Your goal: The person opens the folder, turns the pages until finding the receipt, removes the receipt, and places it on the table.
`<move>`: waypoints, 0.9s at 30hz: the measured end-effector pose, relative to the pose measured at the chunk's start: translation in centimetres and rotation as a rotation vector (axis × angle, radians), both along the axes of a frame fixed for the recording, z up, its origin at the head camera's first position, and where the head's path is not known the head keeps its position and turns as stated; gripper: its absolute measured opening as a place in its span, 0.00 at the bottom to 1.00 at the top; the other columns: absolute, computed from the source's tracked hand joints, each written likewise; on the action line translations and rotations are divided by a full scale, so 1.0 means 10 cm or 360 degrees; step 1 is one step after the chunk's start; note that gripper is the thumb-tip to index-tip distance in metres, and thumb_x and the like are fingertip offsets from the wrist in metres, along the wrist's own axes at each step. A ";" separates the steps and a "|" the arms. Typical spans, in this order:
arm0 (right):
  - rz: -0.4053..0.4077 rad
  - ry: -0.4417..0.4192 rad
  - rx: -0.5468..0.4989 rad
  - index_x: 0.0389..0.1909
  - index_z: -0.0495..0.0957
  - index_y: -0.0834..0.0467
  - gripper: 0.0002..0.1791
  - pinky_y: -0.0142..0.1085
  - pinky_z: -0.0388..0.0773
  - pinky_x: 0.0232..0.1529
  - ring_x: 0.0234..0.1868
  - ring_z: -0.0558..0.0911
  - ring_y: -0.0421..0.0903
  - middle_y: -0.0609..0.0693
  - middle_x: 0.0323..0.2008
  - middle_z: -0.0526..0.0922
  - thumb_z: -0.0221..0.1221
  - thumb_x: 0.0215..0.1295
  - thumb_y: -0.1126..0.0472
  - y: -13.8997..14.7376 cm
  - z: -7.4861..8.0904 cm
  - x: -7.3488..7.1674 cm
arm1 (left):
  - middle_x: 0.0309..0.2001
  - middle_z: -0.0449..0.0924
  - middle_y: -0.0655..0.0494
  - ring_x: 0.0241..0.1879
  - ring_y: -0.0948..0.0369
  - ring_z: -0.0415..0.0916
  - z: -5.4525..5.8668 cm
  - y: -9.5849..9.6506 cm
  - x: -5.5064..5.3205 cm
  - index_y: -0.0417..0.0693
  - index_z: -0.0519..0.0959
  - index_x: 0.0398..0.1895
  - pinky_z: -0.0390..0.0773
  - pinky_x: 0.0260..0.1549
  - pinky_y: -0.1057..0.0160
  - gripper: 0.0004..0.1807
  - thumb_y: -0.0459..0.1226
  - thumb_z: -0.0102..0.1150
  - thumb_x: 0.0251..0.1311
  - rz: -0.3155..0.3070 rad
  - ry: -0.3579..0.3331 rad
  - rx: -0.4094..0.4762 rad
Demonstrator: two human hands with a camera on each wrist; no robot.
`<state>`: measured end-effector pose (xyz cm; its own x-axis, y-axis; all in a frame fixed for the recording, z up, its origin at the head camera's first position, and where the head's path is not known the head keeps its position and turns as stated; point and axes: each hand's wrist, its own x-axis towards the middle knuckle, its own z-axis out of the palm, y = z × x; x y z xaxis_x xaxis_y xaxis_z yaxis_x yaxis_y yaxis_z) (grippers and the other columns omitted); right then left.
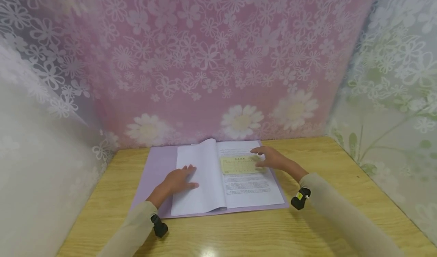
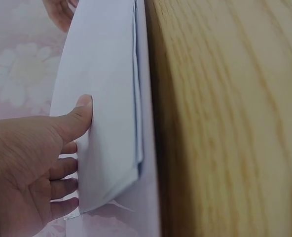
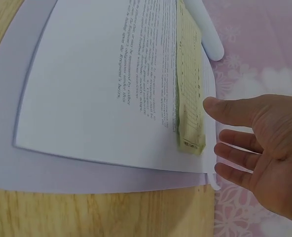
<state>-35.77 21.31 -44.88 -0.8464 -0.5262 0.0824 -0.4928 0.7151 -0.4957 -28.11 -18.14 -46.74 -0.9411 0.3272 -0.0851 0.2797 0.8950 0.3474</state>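
Observation:
A lilac folder (image 1: 155, 162) lies spread on the table with white printed sheets (image 1: 252, 196) in it. The turned-over pages (image 1: 199, 173) curve up near the middle, blank side showing. My left hand (image 1: 178, 180) rests on those pages with its fingers extended; in the left wrist view the thumb (image 2: 79, 118) lies along the paper. On the right-hand page sits a small yellow printed slip pad (image 1: 239, 165). Just over its right end is my right hand (image 1: 273, 158), fingers loosely bent and apart. In the right wrist view a gap shows between that hand (image 3: 264, 148) and the yellow pad (image 3: 190, 98).
The folder lies on a wood-grain table (image 1: 218, 234), near its back edge. A pink flowered curtain (image 1: 211, 79) hangs behind it, and pale flowered panels (image 1: 399, 97) stand at both sides. Each wrist wears a small black camera (image 1: 300, 199).

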 end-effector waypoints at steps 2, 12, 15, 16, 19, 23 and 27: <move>-0.0017 -0.0003 -0.0005 0.65 0.75 0.68 0.32 0.57 0.77 0.61 0.60 0.79 0.66 0.67 0.64 0.78 0.71 0.60 0.64 0.03 -0.06 -0.04 | 0.76 0.63 0.42 0.76 0.42 0.61 -0.01 0.01 0.00 0.45 0.67 0.75 0.66 0.71 0.41 0.40 0.54 0.65 0.65 -0.0009 -0.0009 0.0002; -0.0079 -0.0079 0.0009 0.67 0.74 0.67 0.34 0.57 0.75 0.64 0.62 0.77 0.65 0.66 0.65 0.77 0.72 0.60 0.63 0.02 -0.13 -0.12 | 0.76 0.64 0.42 0.75 0.41 0.62 -0.03 -0.01 -0.02 0.46 0.68 0.75 0.67 0.69 0.40 0.41 0.55 0.65 0.64 -0.0006 0.0024 -0.0024; -0.0103 -0.0081 0.0031 0.67 0.74 0.67 0.35 0.57 0.74 0.65 0.63 0.77 0.65 0.66 0.64 0.77 0.72 0.59 0.63 0.01 -0.16 -0.14 | 0.76 0.64 0.41 0.75 0.41 0.63 -0.03 -0.02 -0.02 0.45 0.68 0.75 0.67 0.69 0.39 0.41 0.55 0.65 0.64 -0.0006 0.0030 -0.0025; -0.0112 -0.0084 0.0032 0.66 0.74 0.67 0.35 0.57 0.74 0.65 0.63 0.77 0.65 0.66 0.64 0.78 0.73 0.58 0.63 0.00 -0.17 -0.14 | 0.76 0.64 0.41 0.74 0.41 0.63 -0.03 -0.02 -0.01 0.45 0.68 0.75 0.68 0.69 0.39 0.41 0.55 0.65 0.64 -0.0005 0.0034 -0.0024; -0.0140 -0.0103 0.0044 0.66 0.74 0.67 0.36 0.57 0.74 0.66 0.64 0.77 0.65 0.66 0.63 0.78 0.74 0.57 0.63 -0.01 -0.19 -0.16 | 0.76 0.64 0.41 0.74 0.40 0.63 -0.04 -0.02 0.00 0.45 0.67 0.75 0.68 0.69 0.39 0.41 0.55 0.65 0.64 -0.0002 0.0027 -0.0016; -0.0149 -0.0119 0.0062 0.67 0.74 0.67 0.37 0.57 0.73 0.66 0.65 0.76 0.66 0.67 0.63 0.78 0.74 0.55 0.64 -0.03 -0.21 -0.17 | 0.76 0.63 0.41 0.74 0.39 0.63 -0.04 -0.02 0.01 0.45 0.67 0.76 0.67 0.69 0.38 0.41 0.55 0.64 0.65 0.0004 0.0012 -0.0004; -0.0134 -0.0070 0.0069 0.66 0.74 0.68 0.37 0.56 0.74 0.66 0.64 0.77 0.65 0.67 0.62 0.79 0.75 0.54 0.66 -0.04 -0.20 -0.19 | 0.76 0.64 0.40 0.74 0.38 0.63 -0.03 -0.02 0.00 0.45 0.67 0.76 0.68 0.69 0.38 0.41 0.55 0.64 0.65 -0.0018 0.0039 -0.0007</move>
